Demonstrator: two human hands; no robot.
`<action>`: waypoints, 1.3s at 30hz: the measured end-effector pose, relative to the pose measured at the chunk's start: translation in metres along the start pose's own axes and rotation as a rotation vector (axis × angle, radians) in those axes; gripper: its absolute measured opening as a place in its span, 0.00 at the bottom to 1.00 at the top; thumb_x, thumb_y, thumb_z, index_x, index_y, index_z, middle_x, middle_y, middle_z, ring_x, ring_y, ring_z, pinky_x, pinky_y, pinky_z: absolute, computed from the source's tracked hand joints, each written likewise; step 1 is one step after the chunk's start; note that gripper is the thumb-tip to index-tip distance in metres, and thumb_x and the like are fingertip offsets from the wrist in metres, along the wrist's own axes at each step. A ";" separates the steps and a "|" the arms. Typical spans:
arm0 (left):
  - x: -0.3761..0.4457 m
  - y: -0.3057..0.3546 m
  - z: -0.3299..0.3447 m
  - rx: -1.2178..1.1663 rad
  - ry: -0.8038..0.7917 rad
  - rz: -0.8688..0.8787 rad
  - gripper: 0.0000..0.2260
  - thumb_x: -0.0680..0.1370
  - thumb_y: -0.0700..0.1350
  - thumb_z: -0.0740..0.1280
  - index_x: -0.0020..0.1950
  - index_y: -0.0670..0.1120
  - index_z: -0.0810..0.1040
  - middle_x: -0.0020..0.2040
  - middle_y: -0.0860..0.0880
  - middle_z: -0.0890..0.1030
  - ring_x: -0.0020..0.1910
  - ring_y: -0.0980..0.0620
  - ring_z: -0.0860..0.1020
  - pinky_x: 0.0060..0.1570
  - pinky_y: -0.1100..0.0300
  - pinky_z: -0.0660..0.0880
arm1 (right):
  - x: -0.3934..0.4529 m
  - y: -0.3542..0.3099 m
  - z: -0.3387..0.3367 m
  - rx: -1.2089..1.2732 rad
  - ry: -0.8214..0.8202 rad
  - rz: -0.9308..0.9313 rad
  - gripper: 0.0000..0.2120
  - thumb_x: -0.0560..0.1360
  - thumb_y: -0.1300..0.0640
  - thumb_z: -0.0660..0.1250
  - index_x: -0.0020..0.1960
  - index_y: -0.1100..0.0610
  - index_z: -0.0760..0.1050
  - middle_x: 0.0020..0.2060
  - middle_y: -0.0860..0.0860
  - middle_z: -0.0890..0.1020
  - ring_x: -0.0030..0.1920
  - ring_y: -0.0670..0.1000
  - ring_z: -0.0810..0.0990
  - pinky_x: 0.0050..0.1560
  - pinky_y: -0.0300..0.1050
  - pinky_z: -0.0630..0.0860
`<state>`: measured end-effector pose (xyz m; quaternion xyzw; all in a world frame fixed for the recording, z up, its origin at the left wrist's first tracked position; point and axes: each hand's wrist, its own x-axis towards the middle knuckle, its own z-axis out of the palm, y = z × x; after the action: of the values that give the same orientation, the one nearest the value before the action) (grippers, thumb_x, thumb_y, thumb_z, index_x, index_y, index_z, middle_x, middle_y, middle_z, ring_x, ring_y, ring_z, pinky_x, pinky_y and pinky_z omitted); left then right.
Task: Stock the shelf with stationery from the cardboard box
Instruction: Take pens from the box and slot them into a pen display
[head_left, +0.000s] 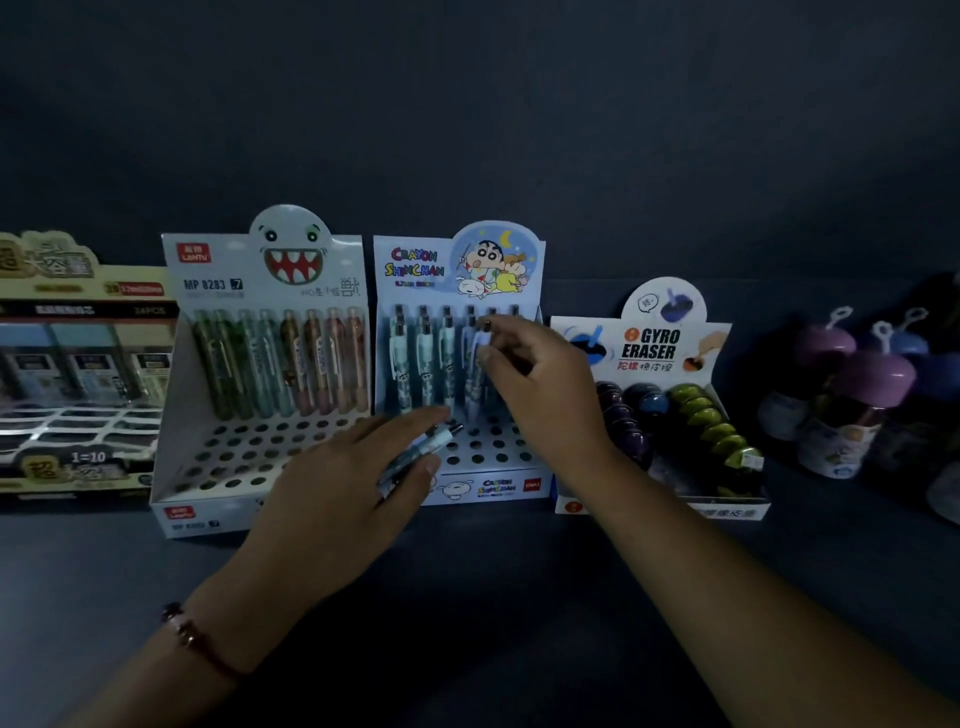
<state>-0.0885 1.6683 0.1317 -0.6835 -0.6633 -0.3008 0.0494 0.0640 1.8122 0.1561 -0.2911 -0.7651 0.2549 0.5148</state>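
Note:
A Crayon Shinchan pen display box (496, 486) stands on the dark shelf (467, 597), with several pens upright in its back rows and open holes in front. My right hand (540, 395) pinches the top of one pale blue pen (475, 358) standing in the box. My left hand (343, 488) grips a small bundle of the same pens (418, 454) just in front of the box's left side. The cardboard box is not in view.
Left of it stands a monster-face pen display (208, 431) with one back row of pens. A yellow box (78, 364) sits at far left. A Gyro Eraser display (670, 415) is on the right, and purple-capped bottles (841, 405) farther right.

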 end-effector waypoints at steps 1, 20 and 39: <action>0.000 0.000 0.000 -0.004 0.002 0.004 0.21 0.79 0.66 0.52 0.72 0.68 0.62 0.61 0.60 0.77 0.47 0.56 0.79 0.43 0.58 0.78 | 0.000 0.000 0.001 -0.002 -0.001 0.001 0.15 0.79 0.56 0.67 0.66 0.54 0.77 0.48 0.47 0.81 0.49 0.44 0.80 0.53 0.42 0.78; 0.000 -0.002 -0.002 -0.036 0.101 -0.011 0.19 0.80 0.59 0.57 0.72 0.64 0.66 0.57 0.62 0.75 0.39 0.59 0.77 0.37 0.65 0.74 | -0.021 -0.031 -0.010 0.138 -0.212 0.032 0.09 0.78 0.50 0.67 0.58 0.48 0.76 0.43 0.45 0.78 0.44 0.44 0.79 0.45 0.41 0.77; -0.004 0.000 -0.004 -0.084 0.124 -0.015 0.18 0.84 0.51 0.53 0.73 0.59 0.67 0.49 0.61 0.74 0.37 0.60 0.74 0.31 0.67 0.67 | -0.015 -0.028 -0.009 0.592 -0.301 0.398 0.05 0.76 0.65 0.68 0.50 0.57 0.79 0.38 0.52 0.84 0.37 0.47 0.82 0.35 0.38 0.78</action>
<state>-0.0896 1.6623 0.1334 -0.6598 -0.6509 -0.3708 0.0593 0.0719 1.7826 0.1692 -0.2321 -0.6539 0.5994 0.3990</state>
